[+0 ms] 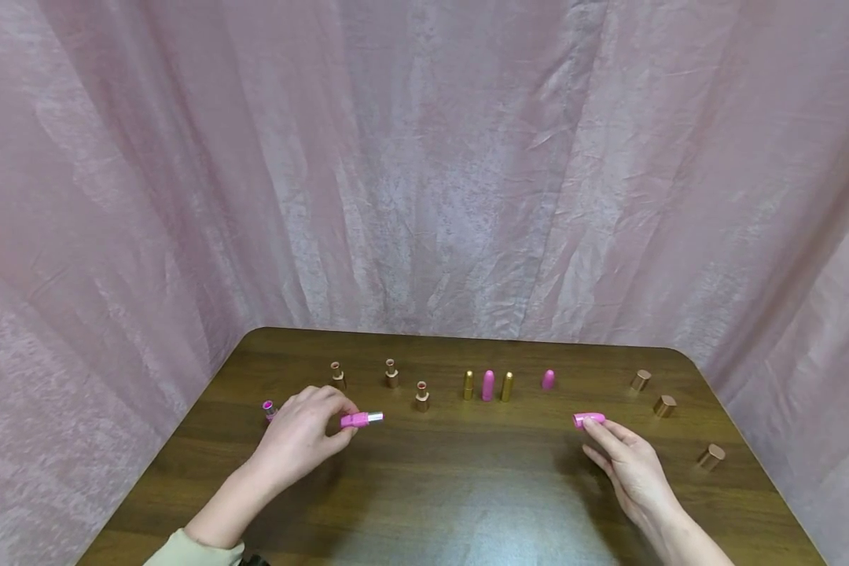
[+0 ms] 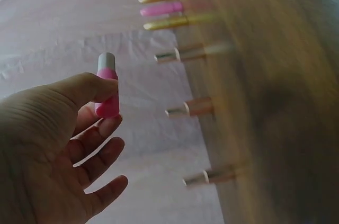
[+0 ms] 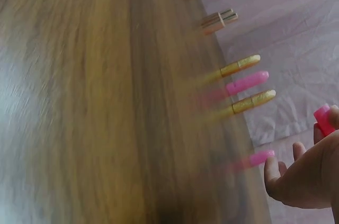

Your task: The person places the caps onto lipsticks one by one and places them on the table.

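Between thumb and fingers my left hand (image 1: 306, 434) pinches a pink lipstick tube base (image 1: 357, 420), its silver end pointing right in the head view. The left wrist view shows the same lipstick base (image 2: 107, 94) under the thumb, the other fingers loosely spread. On the right, my right hand (image 1: 628, 464) pinches a pink lipstick cap (image 1: 589, 420) held sideways above the table. That cap (image 3: 324, 119) is partly cut off at the right wrist view's edge. Another pink lipstick base (image 1: 269, 409) stands beyond my left hand, and a pink cap (image 1: 549, 380) stands beyond my right.
On the brown wooden table (image 1: 460, 487), two gold lipsticks (image 1: 468, 385) flank a pink closed lipstick (image 1: 488, 386) at the back middle. Uncapped rose-gold lipstick bases (image 1: 422, 397) stand to the left. Rose-gold caps (image 1: 665, 406) stand at the right. A pink curtain (image 1: 453, 173) hangs behind.
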`<control>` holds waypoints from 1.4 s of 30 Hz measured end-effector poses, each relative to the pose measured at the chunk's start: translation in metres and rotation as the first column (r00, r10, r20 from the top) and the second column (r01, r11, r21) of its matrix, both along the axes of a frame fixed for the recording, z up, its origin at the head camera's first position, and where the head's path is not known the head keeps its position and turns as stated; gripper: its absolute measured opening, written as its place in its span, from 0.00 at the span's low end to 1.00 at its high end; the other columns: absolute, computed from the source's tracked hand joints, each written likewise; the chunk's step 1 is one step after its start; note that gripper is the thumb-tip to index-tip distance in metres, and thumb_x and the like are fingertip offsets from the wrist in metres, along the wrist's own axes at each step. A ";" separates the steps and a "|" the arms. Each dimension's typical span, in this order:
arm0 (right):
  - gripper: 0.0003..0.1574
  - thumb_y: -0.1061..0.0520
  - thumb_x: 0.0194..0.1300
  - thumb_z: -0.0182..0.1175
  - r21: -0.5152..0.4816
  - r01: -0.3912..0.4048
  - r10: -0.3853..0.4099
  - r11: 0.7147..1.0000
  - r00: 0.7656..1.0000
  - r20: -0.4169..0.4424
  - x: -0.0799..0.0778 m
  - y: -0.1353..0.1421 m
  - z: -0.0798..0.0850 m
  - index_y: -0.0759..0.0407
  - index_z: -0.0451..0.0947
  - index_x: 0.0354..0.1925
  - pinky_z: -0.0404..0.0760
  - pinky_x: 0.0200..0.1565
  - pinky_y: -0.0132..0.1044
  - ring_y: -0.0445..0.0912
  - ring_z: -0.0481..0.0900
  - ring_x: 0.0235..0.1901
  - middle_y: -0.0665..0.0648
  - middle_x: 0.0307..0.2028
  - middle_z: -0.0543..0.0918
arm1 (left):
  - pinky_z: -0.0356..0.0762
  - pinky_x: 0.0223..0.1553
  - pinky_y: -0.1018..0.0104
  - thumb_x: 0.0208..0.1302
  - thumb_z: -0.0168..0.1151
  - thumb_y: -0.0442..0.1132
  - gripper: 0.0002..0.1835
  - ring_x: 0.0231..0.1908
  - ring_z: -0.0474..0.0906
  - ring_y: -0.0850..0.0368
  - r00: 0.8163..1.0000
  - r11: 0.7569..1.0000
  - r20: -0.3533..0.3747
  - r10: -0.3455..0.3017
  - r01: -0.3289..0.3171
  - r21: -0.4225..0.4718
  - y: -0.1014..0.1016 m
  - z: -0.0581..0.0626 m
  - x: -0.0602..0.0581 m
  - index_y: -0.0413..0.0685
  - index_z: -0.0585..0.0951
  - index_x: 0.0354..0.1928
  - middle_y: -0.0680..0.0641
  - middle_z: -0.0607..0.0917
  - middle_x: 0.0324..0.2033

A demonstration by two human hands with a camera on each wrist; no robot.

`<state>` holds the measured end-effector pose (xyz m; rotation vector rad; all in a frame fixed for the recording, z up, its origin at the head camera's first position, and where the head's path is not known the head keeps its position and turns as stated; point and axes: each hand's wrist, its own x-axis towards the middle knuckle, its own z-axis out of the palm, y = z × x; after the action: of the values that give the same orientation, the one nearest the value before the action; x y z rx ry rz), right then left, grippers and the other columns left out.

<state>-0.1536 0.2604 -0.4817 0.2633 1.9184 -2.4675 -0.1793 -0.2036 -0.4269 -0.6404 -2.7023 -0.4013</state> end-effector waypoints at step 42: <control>0.05 0.57 0.72 0.63 -0.215 0.049 -0.039 0.975 0.998 0.047 -0.010 -0.110 0.001 0.47 0.85 0.39 0.70 0.65 0.51 0.42 0.80 0.49 0.44 0.37 0.87 | 0.77 0.40 0.62 0.58 0.73 0.46 0.05 0.40 0.79 0.58 0.955 0.956 -0.079 -0.286 0.279 -0.086 0.141 0.000 -0.041 0.59 0.88 0.37 0.60 0.85 0.37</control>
<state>-0.1640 0.1506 -0.4804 0.3551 1.6271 -2.6466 -0.2208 -0.0625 -0.4270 -1.0481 -2.5535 -0.3330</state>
